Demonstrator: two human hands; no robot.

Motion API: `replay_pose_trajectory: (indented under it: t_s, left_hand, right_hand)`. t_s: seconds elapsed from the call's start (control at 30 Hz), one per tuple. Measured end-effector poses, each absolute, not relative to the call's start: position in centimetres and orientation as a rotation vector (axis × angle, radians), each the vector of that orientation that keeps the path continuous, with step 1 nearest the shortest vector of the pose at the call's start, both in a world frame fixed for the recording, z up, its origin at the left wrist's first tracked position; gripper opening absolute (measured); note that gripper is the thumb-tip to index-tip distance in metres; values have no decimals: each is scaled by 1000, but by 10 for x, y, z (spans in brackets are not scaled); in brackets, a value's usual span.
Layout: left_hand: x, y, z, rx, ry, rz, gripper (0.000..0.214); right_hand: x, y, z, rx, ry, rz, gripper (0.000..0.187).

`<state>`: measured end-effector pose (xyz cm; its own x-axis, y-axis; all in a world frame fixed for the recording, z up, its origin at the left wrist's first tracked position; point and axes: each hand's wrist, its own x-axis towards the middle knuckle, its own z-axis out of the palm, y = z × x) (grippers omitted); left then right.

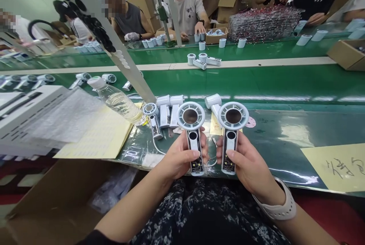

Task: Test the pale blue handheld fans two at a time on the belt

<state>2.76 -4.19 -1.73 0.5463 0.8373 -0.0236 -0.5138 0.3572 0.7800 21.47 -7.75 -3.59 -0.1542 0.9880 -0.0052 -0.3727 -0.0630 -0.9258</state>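
My left hand (178,157) is closed round the handle of a white hand-held fan (191,123), held upright with its round head on top. My right hand (246,161) grips a second, matching fan (233,121) in the same way, right beside the first. Both fans show an open handle panel with a circuit board at the bottom. The two hands sit close together over the near edge of the green bench (285,131). A white watch (278,207) is on my right wrist.
Several more white fans (167,110) lie just beyond my hands, next to a tilted water bottle (116,100) and yellow sheets (99,135). A green conveyor (256,81) carries further fans. Other people work across it. A cardboard box (62,199) stands at lower left.
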Motion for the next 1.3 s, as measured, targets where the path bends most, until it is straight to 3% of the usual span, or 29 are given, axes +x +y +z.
replay_pose_trajectory:
  t_s: [0.27,0.47,0.67,0.97,1.3]
  left_hand:
    - [31,-39,-20,851,517,886,42]
    - [37,-34,-24,763,668,958,42]
    - [33,-34,-20,962,546,912,36]
    - [34,-33,-23,961,577,936,46]
    - [37,-32,-23,993,627,994,34]
  right_hand:
    - [213,-78,-35,-863,-996,1533,32]
    - [212,-77,-35,-950,-822,1542,20]
    - [217,-77,-31,-931,-924,1579,26]
    - [217,-75,-30,-913,-905,1577,36]
    - [215,-77,-34,-928,-913,1583,19]
